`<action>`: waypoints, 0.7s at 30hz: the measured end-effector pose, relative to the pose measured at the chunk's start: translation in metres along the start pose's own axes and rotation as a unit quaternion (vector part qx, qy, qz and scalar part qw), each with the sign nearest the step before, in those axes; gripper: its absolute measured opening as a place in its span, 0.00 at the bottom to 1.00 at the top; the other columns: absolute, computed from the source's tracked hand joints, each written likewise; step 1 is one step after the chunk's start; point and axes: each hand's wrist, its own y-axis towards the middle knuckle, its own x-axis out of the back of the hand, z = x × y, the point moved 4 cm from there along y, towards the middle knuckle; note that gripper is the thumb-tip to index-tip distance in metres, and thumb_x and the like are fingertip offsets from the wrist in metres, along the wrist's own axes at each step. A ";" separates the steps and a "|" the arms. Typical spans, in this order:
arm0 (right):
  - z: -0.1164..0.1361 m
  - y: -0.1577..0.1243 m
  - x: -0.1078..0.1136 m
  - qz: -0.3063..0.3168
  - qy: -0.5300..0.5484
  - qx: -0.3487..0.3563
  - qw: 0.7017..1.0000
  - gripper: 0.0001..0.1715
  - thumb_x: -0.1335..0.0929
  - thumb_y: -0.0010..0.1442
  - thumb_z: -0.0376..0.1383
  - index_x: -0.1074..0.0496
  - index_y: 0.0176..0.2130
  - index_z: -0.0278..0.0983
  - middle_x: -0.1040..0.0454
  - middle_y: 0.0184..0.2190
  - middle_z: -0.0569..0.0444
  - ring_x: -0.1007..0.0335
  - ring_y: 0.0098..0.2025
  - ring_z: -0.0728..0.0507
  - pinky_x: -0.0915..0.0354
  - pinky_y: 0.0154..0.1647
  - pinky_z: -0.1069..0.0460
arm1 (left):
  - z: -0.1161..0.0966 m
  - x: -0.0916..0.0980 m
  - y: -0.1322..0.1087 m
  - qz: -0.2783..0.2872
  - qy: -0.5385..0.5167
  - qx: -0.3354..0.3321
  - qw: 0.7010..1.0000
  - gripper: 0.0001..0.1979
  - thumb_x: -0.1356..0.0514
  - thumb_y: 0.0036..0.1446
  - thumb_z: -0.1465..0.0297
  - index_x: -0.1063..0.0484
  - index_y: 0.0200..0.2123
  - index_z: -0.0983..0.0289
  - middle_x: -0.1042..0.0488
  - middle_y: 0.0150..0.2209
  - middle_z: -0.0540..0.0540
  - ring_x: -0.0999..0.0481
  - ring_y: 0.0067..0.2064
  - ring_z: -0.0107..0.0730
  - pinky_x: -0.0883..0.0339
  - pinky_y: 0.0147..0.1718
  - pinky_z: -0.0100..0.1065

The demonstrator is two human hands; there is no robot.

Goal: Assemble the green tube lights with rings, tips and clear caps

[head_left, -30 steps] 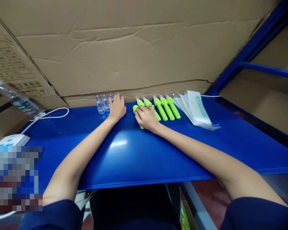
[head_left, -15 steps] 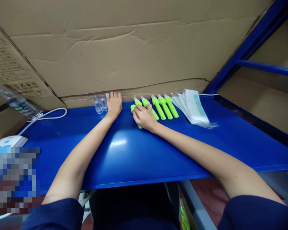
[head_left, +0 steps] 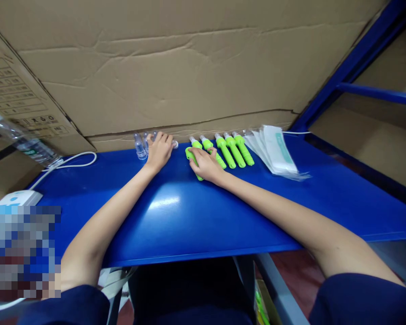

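Observation:
My left hand (head_left: 160, 152) bends its fingers over the clear plastic caps (head_left: 140, 148) standing at the back of the blue table. It covers part of the group, and a small whitish round end (head_left: 175, 144) shows beside its fingertips. To the right, my right hand (head_left: 207, 165) is closed over a bright green tube (head_left: 199, 178), mostly hidden by the palm. A green round part (head_left: 188, 153) shows at its fingertips. Green tubes with clear tips (head_left: 235, 151) lie in a row beside and partly under this hand.
White and green plastic packets (head_left: 274, 151) lie right of the tubes, by the blue frame (head_left: 345, 67). A cardboard wall (head_left: 189, 85) closes off the back of the blue table (head_left: 176, 230). At left are a clear bottle (head_left: 30, 146), a white cable (head_left: 84, 163) and a power strip (head_left: 22, 197).
My left hand's fingers have bent more over the clear caps, and a whitish round end now shows by them. My right hand stays over the green tube, its fingers slightly shifted.

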 end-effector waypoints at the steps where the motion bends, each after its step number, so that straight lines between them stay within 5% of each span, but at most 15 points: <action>1: 0.000 0.000 0.000 0.002 0.002 0.002 1.000 0.26 0.42 0.67 0.35 0.34 0.61 0.33 0.30 0.60 0.36 0.35 0.61 0.32 0.51 0.62 0.34 | 0.001 0.002 -0.004 -0.011 -0.018 0.005 1.000 0.15 0.51 0.69 0.65 0.27 0.48 0.62 0.22 0.49 0.66 0.31 0.59 0.55 0.50 0.60 0.60; 7: 0.004 -0.001 0.001 0.024 0.011 0.030 0.999 0.25 0.41 0.67 0.35 0.34 0.61 0.32 0.32 0.62 0.38 0.37 0.63 0.33 0.52 0.63 0.34 | 0.012 0.009 -0.026 -0.087 -0.107 0.052 0.989 0.17 0.48 0.69 0.61 0.29 0.54 0.61 0.22 0.50 0.63 0.28 0.57 0.52 0.50 0.60 0.55; 11: 0.006 -0.002 -0.002 0.056 -0.003 0.057 0.997 0.33 0.36 0.64 0.38 0.39 0.65 0.28 0.34 0.63 0.36 0.39 0.64 0.31 0.47 0.62 0.35 | 0.018 0.005 -0.034 -0.141 -0.174 0.057 0.973 0.21 0.51 0.70 0.55 0.31 0.54 0.61 0.23 0.49 0.61 0.26 0.52 0.46 0.40 0.56 0.48; 17: -0.001 -0.003 -0.014 0.085 -0.007 0.007 0.996 0.38 0.36 0.63 0.37 0.43 0.68 0.25 0.34 0.62 0.31 0.38 0.63 0.27 0.41 0.59 0.34 | 0.027 -0.014 -0.038 -0.192 -0.379 0.112 0.898 0.23 0.54 0.69 0.49 0.35 0.52 0.59 0.26 0.40 0.55 0.25 0.36 0.31 0.31 0.38 0.33; 21: -0.003 -0.003 -0.017 0.046 0.075 0.058 0.994 0.36 0.36 0.62 0.37 0.41 0.66 0.27 0.33 0.61 0.34 0.37 0.63 0.29 0.40 0.63 0.34 | 0.038 -0.028 -0.037 -0.212 -0.456 0.160 0.849 0.23 0.52 0.68 0.46 0.36 0.51 0.58 0.31 0.29 0.49 0.29 0.29 0.28 0.34 0.32 0.31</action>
